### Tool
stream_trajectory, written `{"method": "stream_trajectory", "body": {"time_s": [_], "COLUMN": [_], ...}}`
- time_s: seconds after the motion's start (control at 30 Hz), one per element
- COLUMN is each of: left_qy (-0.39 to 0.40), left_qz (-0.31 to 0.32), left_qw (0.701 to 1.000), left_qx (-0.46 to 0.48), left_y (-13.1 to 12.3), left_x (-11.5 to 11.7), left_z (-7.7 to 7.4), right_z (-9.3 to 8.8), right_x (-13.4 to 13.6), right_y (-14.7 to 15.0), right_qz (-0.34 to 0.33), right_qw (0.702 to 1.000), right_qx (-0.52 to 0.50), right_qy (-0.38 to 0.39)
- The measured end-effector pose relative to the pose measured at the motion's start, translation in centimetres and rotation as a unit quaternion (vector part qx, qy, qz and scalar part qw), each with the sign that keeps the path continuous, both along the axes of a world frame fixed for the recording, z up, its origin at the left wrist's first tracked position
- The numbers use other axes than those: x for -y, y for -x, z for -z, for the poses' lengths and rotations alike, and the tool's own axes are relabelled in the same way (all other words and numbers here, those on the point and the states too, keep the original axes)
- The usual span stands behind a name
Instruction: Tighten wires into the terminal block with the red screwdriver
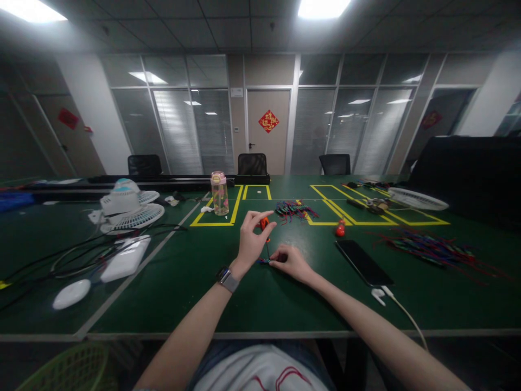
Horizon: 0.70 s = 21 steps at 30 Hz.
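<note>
Slightly left of centre, my left hand (254, 239) has its thumb and fingers around the orange and black handle of a screwdriver (264, 223). Thumb and index finger curve past the handle with a gap between their tips; the other fingers are partly hidden. The thin dark shaft runs down, nearly upright, to a small piece with coloured bits (264, 261), perhaps a wired board, low on the table. My right hand (292, 262) rests on the table and pinches the right end of that piece. Much of the piece is too small to make out.
On the green table (228, 304) lie wired bundles (297, 210) ahead and more wires (435, 247) at right. A phone (363, 262), a red gourd-shaped thing (340, 228) and earbuds (378, 296) are right. Left stand a bottle (220, 195), white fans (132, 209) and cables.
</note>
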State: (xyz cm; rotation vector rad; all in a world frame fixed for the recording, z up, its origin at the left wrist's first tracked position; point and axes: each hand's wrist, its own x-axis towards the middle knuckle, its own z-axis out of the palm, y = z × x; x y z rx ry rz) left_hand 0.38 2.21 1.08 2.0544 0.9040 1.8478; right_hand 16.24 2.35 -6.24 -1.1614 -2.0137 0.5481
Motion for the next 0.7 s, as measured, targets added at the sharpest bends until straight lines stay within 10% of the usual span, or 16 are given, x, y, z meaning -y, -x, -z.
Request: {"method": "stream_trajectory", "body": {"time_s": [0.2,0.47,0.7], "left_qy": [0.045,-0.013,-0.005], "left_qz": [0.105,-0.017,0.056], "left_qw": [0.993,1.000,0.998], "left_qx": [0.020,-0.002,-0.027], "left_y": [-0.17,-0.32,-0.47], "left_x": [-0.18,0.06,0.61], "left_z": [0.33,0.32,0.13], "right_z": [-0.13,-0.15,-0.38], "right_x": [0.00,0.06,0.17], "right_y": [0.01,0.13,0.08], "right_qz": [-0.006,0.005,0.004], "right_qw": [1.000,1.000,1.000], "right_qx": [-0.003,-0.004,0.004], "right_qy": [-0.004,0.001,0.001]}}
